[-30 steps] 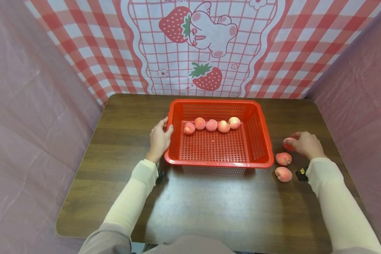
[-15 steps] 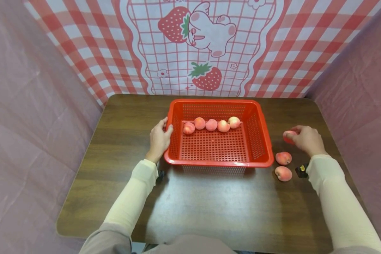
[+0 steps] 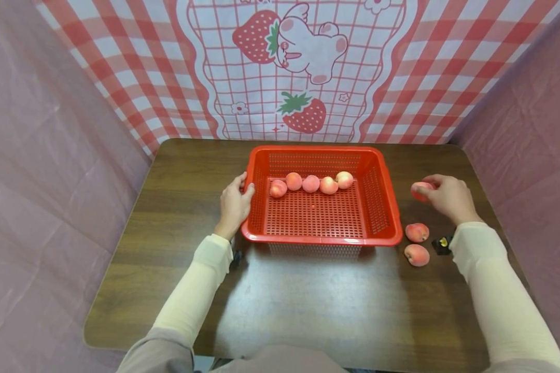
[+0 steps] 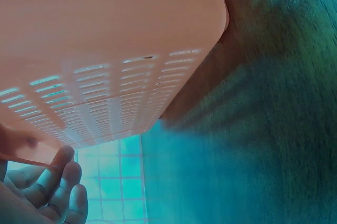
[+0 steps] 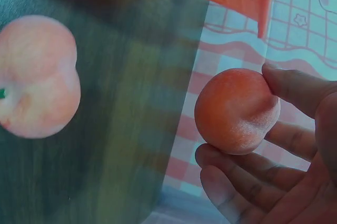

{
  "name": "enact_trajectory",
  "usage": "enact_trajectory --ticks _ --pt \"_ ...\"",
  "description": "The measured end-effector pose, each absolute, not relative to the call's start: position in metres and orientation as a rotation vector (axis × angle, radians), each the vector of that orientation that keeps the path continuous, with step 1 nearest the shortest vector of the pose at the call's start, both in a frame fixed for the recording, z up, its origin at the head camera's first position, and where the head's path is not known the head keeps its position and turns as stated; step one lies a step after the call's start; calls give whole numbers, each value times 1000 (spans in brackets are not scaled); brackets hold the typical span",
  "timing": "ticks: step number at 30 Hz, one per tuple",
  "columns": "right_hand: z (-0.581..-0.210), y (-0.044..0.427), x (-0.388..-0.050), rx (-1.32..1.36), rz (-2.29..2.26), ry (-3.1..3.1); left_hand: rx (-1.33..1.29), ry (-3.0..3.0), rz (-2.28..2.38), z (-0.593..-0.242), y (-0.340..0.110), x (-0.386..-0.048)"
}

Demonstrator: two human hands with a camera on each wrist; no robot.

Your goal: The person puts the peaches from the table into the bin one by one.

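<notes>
A red plastic basket (image 3: pixel 315 241) with slotted walls sits mid-table, and several peaches (image 3: pixel 310 184) lie in a row along its far side. My left hand (image 3: pixel 235 205) holds the basket's left rim, thumb on the inner side and fingers outside; the left wrist view shows those fingers (image 4: pixel 62 182) curled at the rim. To the right of the basket, my right hand (image 3: pixel 451 199) pinches a peach (image 5: pixel 237 110) between thumb and fingers, raised off the table. Two more peaches lie below that hand, one (image 3: pixel 417 232) behind the other (image 3: pixel 417 255).
The brown wooden table (image 3: pixel 308 300) has a checked strawberry-print cloth (image 3: pixel 168 77) hanging behind it. Pinkish curtains stand on the left (image 3: pixel 51 181) and right (image 3: pixel 532 155). A small dark device (image 3: pixel 442 245) is by the right wrist.
My right hand has lifted the peach from the table and carried it farther back and slightly left. The left hand, basket and other peaches stay where they were.
</notes>
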State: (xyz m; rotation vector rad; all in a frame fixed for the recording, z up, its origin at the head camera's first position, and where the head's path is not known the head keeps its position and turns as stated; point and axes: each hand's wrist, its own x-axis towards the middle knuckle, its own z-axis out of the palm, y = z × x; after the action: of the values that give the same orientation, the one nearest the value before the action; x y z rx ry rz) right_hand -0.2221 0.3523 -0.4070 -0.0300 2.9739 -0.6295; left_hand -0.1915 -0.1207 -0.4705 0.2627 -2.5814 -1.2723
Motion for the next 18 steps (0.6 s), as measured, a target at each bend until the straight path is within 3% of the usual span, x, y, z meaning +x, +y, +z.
enact_trajectory --ticks 18 --pt "-407 342 -221 -37 -679 2995 266 -2577 -1292 -470 -121 -192"
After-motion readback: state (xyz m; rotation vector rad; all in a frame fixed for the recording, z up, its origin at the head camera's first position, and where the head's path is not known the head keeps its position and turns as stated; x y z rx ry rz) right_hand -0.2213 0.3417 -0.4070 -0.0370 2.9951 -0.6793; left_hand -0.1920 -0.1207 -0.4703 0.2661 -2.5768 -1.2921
